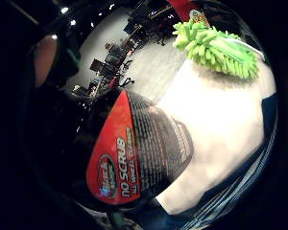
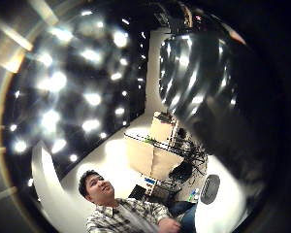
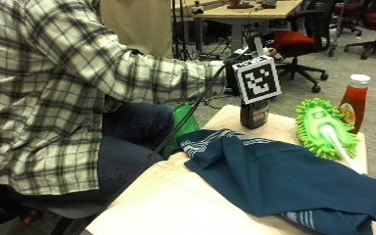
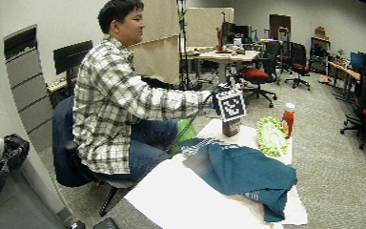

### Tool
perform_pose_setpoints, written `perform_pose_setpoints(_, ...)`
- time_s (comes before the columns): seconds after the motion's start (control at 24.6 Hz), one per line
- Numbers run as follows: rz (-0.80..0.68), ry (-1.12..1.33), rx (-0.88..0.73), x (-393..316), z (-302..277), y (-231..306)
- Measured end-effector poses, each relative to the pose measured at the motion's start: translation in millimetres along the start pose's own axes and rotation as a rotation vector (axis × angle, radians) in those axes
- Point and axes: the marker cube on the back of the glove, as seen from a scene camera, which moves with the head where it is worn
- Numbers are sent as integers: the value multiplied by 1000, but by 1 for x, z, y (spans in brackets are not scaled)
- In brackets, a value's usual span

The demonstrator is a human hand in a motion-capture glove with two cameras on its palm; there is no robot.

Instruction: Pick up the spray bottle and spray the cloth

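Observation:
A dark spray bottle (image 3: 254, 115) with a red and black "No Scrub" label (image 1: 134, 153) is upright at the far end of the table, its base at the tabletop. My gloved right hand (image 3: 233, 73) grips its upper part, which is largely hidden. The bottle's dark shiny body (image 2: 208, 97) sits close against the palm. A dark blue cloth (image 3: 286, 181) with white stripes lies crumpled over the middle of the table, nearer the camera than the bottle. Its striped edge (image 1: 233, 194) shows just beyond the bottle.
A fuzzy green mop head (image 3: 325, 129) lies beside the bottle, and a red ketchup bottle (image 3: 354, 100) stands at the table's far corner. The pale tabletop (image 3: 175, 200) is bare in front of the cloth. Office chairs and desks stand behind.

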Motion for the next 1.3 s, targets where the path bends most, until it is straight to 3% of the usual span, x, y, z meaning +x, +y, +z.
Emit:
perform_pose_setpoints(0.57,100,139,-55,6,-38,38)
perform_pose_setpoints(0.98,128,618,-94,-40,-105,107)
perform_pose_setpoints(1.3,284,1075,-23,-74,-201,226)
